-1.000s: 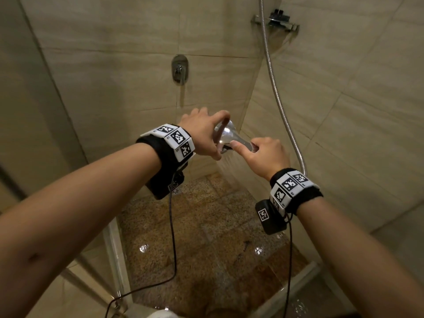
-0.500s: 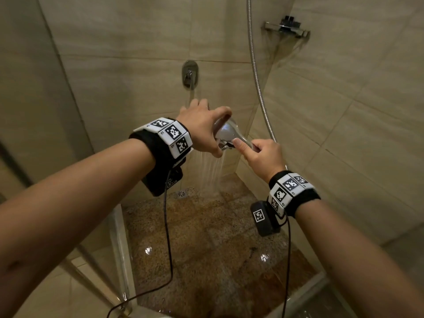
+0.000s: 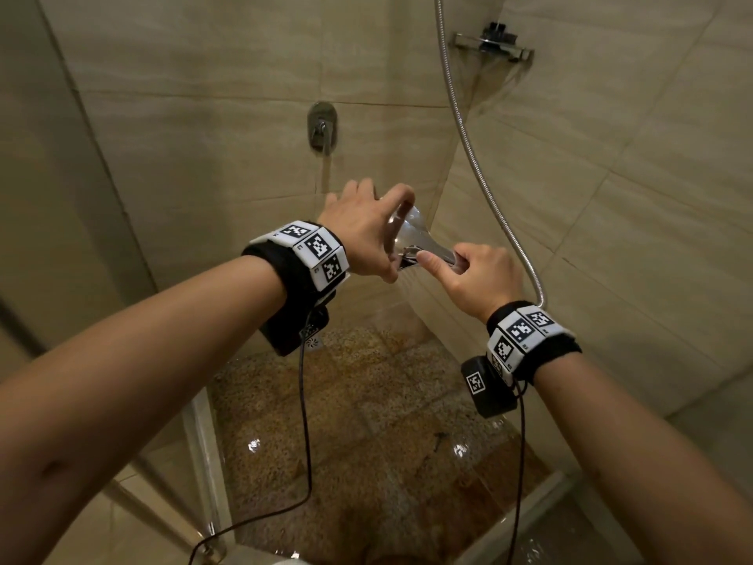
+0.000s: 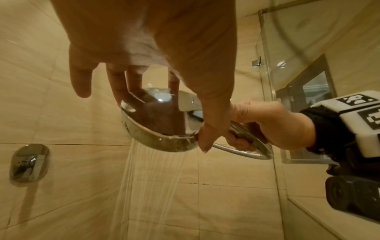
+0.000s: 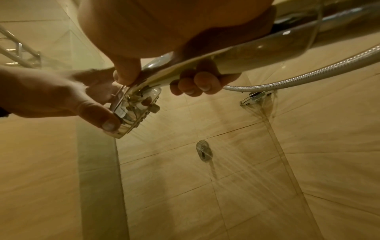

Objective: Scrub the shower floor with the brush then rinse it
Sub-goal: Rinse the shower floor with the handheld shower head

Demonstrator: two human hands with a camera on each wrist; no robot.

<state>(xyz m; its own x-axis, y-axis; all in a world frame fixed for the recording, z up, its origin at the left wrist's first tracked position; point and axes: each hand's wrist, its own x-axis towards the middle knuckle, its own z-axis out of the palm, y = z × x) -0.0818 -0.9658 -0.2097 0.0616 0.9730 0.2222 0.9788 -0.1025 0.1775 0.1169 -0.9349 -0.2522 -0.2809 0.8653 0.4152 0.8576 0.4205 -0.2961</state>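
Shower floor (image 3: 366, 442): brown speckled stone, wet, with glints of standing water, filling the lower middle of your head view. Beige tiled walls (image 3: 203, 116) enclose it on the far side and the right, and a glass panel (image 3: 195, 434) edges it at near left.

Metal hose (image 3: 472, 157) drops from the top of the view down the right wall and loops back to the handle at your right wrist. A wall bracket (image 3: 493, 44) sits far right, high up. The mixer valve (image 3: 322, 126) is on the far wall, above your hands.

Shower head (image 4: 156, 126): chrome, held in the middle between both hands, face tilted down. Water is running out of it (image 4: 148, 186) toward the floor.

Your right hand (image 3: 476, 279) is wrapped around the handle, fingers curled under it, thumb lying along the top toward the head. Firm grip.

Your left hand (image 3: 366, 234) is on the round head itself: thumb on the near rim, fingertips (image 4: 123, 91) on the far rim, clamped across it. The little finger sticks out free.

No brush shows in any view. Cables (image 3: 303, 422) hang from both wrist units over the floor.
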